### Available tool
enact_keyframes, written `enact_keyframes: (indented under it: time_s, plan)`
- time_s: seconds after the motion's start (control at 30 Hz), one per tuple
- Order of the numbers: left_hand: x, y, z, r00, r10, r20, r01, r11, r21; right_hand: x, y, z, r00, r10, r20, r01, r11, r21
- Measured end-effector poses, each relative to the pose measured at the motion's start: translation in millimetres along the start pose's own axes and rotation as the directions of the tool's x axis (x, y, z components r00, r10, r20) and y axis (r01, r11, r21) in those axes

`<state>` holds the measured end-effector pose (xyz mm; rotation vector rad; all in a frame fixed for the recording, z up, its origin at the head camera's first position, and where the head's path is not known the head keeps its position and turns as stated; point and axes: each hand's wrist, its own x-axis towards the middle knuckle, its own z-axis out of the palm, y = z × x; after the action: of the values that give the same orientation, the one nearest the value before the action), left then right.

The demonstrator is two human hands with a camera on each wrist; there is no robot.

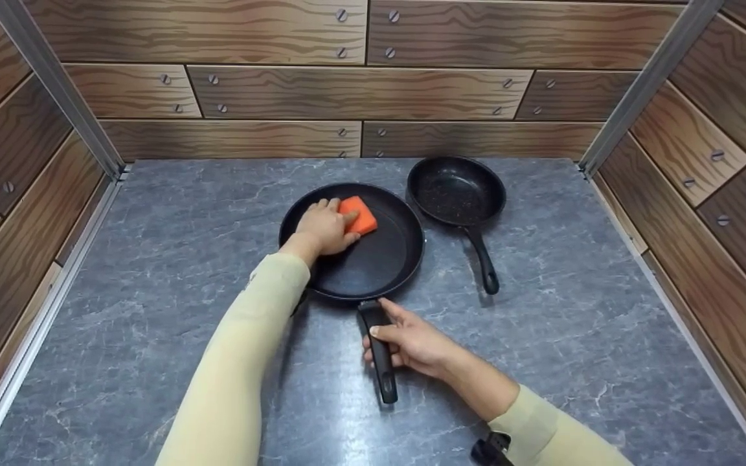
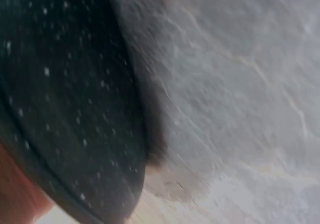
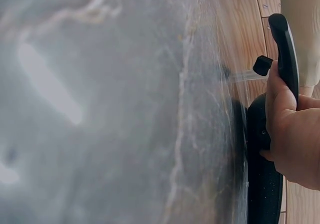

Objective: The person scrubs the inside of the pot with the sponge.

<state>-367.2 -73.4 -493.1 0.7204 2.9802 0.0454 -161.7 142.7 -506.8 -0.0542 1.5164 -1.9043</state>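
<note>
A large black frying pan (image 1: 386,259) rests on the grey marbled table. Inside it, my left hand (image 1: 322,228) holds an orange sponge (image 1: 360,217) against the pan's inner surface, left of centre, with the fingers over the sponge's left part. My right hand (image 1: 419,343) grips the pan's black handle (image 1: 383,366) near where it joins the pan, thumb on top and fingers beneath. The left wrist view is filled by the pan's speckled outer wall (image 2: 75,94). At the right edge of the right wrist view, the right hand (image 3: 297,139) is around the handle (image 3: 286,49).
A smaller black frying pan (image 1: 457,194) stands right of the large one, its handle (image 1: 482,262) pointing toward the front. Wood-patterned panels (image 1: 360,94) enclose the table (image 1: 606,336) at the back and both sides, with metal posts (image 1: 638,90) in the corners.
</note>
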Motion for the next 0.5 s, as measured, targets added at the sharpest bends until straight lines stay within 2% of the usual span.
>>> enact_keyframes:
  time_s: [0.17, 0.5]
  plan:
    - [-5.2, -5.8, -2.7, 0.999, -0.03, 0.021, 0.029, 0.999, 0.026, -0.2, 1, 0, 1.0, 0.001, 0.0, -0.001, 1.0, 0.004]
    - [-15.6, -18.5, -7.2, 0.999, -0.034, 0.032, 0.031, 0.996, 0.088, -0.9, -1, 0, 1.0, 0.003, 0.002, -0.003, 1.0, 0.013]
